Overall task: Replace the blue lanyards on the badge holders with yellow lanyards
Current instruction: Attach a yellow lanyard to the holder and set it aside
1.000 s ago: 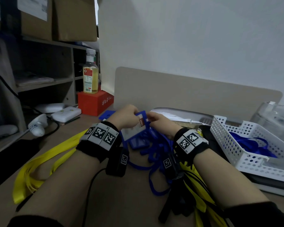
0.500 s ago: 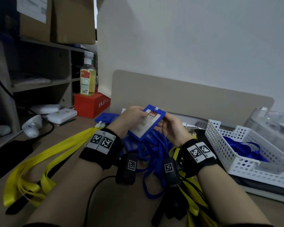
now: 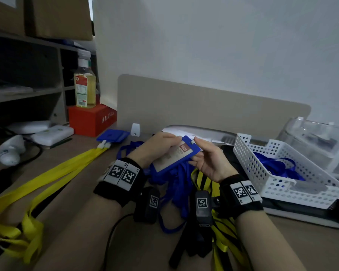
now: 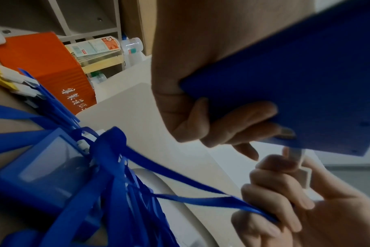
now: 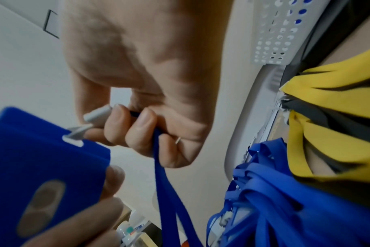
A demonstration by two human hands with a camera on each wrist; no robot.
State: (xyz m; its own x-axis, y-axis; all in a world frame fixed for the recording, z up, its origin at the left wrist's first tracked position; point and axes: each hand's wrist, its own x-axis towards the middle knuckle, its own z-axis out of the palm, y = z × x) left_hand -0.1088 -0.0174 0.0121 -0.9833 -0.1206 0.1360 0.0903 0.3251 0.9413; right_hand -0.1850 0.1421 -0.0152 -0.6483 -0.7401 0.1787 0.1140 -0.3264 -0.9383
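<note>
- Badge holder (image 3: 177, 157): gripped at its edge by left hand (image 3: 157, 148).
- Clip (image 5: 95, 117) at holder's top slot: pinched by right hand (image 3: 209, 161), blue lanyard (image 5: 165, 175) trailing below that grip.

bottle (image 3: 85, 89) on box (image 3: 91, 122), basket (image 3: 278, 173) right of hands
</note>
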